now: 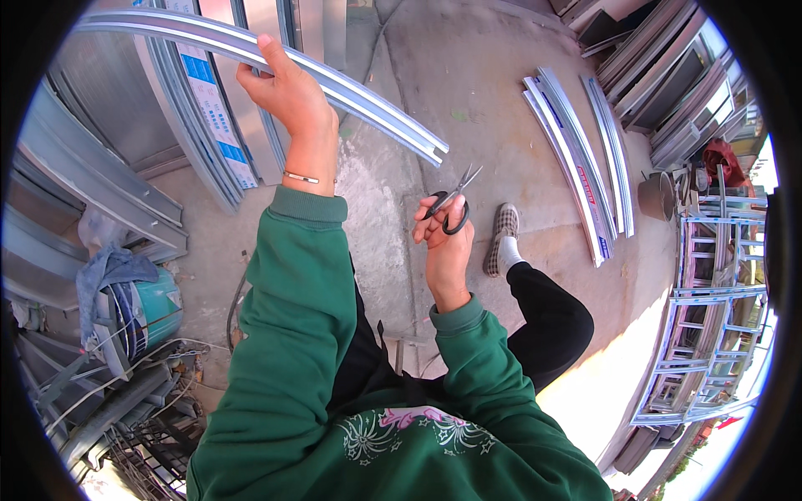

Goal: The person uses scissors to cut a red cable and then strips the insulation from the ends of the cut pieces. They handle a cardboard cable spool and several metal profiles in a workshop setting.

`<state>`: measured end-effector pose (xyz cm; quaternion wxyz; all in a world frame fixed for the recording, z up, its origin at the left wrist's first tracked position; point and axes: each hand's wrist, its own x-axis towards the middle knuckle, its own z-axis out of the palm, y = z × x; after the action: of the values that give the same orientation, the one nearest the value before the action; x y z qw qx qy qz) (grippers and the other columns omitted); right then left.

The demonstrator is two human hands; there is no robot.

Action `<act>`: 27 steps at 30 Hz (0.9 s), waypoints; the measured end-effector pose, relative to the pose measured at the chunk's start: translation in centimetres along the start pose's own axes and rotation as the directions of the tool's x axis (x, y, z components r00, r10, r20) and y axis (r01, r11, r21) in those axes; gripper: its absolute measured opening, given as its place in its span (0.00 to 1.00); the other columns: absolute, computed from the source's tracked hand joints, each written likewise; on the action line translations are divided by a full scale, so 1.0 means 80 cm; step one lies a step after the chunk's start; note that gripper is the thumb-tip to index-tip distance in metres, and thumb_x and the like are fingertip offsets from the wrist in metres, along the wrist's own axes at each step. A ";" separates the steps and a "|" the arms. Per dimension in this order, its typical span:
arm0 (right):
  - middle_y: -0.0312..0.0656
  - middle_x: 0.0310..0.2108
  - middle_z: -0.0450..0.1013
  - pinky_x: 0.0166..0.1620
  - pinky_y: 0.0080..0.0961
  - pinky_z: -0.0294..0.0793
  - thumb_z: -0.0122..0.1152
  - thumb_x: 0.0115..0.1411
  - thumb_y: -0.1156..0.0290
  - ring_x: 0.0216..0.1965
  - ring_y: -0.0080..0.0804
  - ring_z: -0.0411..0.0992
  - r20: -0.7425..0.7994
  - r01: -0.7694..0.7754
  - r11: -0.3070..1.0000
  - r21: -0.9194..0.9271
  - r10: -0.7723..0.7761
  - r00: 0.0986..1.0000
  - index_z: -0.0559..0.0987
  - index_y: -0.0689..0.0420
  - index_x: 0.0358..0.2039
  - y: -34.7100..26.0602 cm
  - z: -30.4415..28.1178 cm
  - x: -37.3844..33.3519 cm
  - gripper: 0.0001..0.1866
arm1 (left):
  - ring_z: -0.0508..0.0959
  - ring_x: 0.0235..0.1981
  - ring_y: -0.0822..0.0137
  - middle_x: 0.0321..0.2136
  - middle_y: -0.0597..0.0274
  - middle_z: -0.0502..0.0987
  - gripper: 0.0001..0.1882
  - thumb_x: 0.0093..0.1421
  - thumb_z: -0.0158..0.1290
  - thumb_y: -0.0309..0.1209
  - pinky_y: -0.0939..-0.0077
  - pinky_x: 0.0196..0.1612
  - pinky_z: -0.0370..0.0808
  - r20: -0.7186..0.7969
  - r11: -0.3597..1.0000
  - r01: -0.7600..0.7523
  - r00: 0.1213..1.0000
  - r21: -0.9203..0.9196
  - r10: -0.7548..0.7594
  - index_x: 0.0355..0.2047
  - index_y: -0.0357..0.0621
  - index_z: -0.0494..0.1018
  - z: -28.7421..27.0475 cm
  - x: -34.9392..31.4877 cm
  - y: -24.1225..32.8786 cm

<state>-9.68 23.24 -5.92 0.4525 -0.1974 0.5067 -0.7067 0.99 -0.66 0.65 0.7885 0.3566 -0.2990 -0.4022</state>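
My left hand (292,93) is wrapped round a long grey metal profile (368,102) with white edges, the thumb over its top face. The profile slants from the far left down to a notched end near the middle of the view. Below that end, my right hand (447,246) holds a pair of scissors (452,204) by the black handles. Its fingers are at the handle loops, and the blades point away and to the right, slightly parted. The scissors and the profile's end are apart.
Several metal profiles (576,167) lie on the concrete floor to the right, near a bucket (657,196). More profiles (200,108) lean at the far left. A teal drum (150,309) with a cloth on it stands at left, beside loose cables and scrap. Metal frames (710,309) are at right.
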 end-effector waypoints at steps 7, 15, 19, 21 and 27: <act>0.30 0.26 0.77 0.29 0.11 0.64 0.70 0.66 0.65 0.26 0.11 0.69 0.150 0.046 0.837 -0.546 0.044 0.988 0.82 0.60 0.40 -0.137 -0.034 0.049 0.12 | 0.67 0.36 0.79 0.36 0.68 0.68 0.24 0.74 0.54 0.48 0.79 0.40 0.69 0.242 0.992 0.126 0.963 -0.026 -0.116 0.54 0.39 0.66 0.018 -0.041 0.001; 0.25 0.29 0.75 0.28 0.12 0.61 0.72 0.63 0.70 0.26 0.10 0.65 0.274 -0.025 0.901 -0.433 0.158 0.949 0.83 0.54 0.41 -0.134 -0.035 0.062 0.08 | 0.66 0.34 0.76 0.31 0.72 0.68 0.15 0.75 0.45 0.40 0.77 0.41 0.66 0.469 0.885 0.462 0.794 -0.055 -0.385 0.35 0.44 0.70 0.045 -0.130 -0.010; 0.25 0.28 0.74 0.28 0.12 0.61 0.73 0.62 0.69 0.26 0.10 0.65 0.334 -0.080 0.918 -0.388 0.221 0.916 0.83 0.54 0.39 -0.130 -0.047 0.061 0.07 | 0.74 0.28 0.76 0.28 0.68 0.77 0.16 0.75 0.46 0.42 0.78 0.33 0.71 0.512 0.840 0.542 0.726 -0.014 -0.460 0.39 0.43 0.77 0.048 -0.141 -0.020; 0.25 0.27 0.73 0.28 0.13 0.61 0.73 0.62 0.68 0.26 0.10 0.65 0.314 -0.109 0.912 -0.395 0.246 0.917 0.83 0.53 0.37 -0.131 -0.052 0.062 0.07 | 0.73 0.27 0.77 0.27 0.70 0.76 0.16 0.75 0.47 0.42 0.78 0.31 0.70 0.540 0.833 0.554 0.705 -0.013 -0.460 0.38 0.44 0.77 0.050 -0.143 -0.025; 0.25 0.25 0.72 0.26 0.12 0.57 0.74 0.62 0.66 0.23 0.10 0.63 0.302 -0.117 0.914 -0.388 0.246 0.921 0.83 0.54 0.35 -0.132 -0.055 0.059 0.08 | 0.72 0.25 0.78 0.26 0.70 0.75 0.18 0.75 0.49 0.44 0.79 0.28 0.69 0.553 0.792 0.603 0.629 0.098 -0.547 0.36 0.44 0.77 0.051 -0.143 -0.026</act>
<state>-19.96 22.45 0.93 0.5546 -0.3492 0.5575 -0.5096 -8.65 6.86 -0.81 0.5129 0.2620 -0.3645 -0.7317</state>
